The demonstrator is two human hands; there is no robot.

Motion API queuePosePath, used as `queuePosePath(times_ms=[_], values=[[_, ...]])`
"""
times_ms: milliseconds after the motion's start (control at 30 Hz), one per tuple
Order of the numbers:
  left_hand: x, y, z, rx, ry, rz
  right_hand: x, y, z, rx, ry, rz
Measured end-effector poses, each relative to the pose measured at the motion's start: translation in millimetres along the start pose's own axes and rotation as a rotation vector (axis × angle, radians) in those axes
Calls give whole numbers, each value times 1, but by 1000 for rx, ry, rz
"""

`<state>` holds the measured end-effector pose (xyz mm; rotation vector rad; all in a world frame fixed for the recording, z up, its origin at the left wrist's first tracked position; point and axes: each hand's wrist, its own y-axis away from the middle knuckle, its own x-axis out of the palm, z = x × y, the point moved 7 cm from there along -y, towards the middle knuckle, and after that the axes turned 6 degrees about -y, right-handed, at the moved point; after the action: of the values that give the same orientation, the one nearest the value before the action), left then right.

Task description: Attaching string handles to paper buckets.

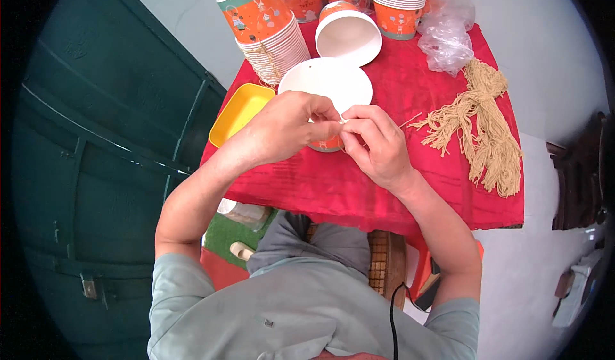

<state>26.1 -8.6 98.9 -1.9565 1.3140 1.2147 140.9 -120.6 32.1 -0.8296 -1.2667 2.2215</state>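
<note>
My left hand (288, 124) and my right hand (379, 143) meet fingertip to fingertip above the near side of a paper bucket (328, 81). Both are closed in a pinch on a thin tan string, mostly hidden by the fingers. A short end of string (411, 119) sticks out beyond my right hand. The bucket has a white inside, a small dark hole near its far rim, and an orange printed outside showing below my fingers. To the right lies a bundle of tan strings (490, 129), fanned out loosely over the red cloth (320, 193).
A yellow tray (242, 113) sits left of the bucket. Behind it leans a stack of paper buckets (272, 55) with strings hanging on it. Another bucket (349, 37) lies tipped on its side. More stacks (397, 7) and crumpled clear plastic (446, 39) occupy the far edge.
</note>
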Motion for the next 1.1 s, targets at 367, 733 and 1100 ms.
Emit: queuePosePath(times_ms=[367,733,1100], values=[[-5,17,-8,93,-139,-228,4,0,0,-27,-8,1],[1,39,-18,217,-291,-86,8,2,2,-37,17,22],[-64,72,5,26,800,107,9,2,1,-36,-11,27]])
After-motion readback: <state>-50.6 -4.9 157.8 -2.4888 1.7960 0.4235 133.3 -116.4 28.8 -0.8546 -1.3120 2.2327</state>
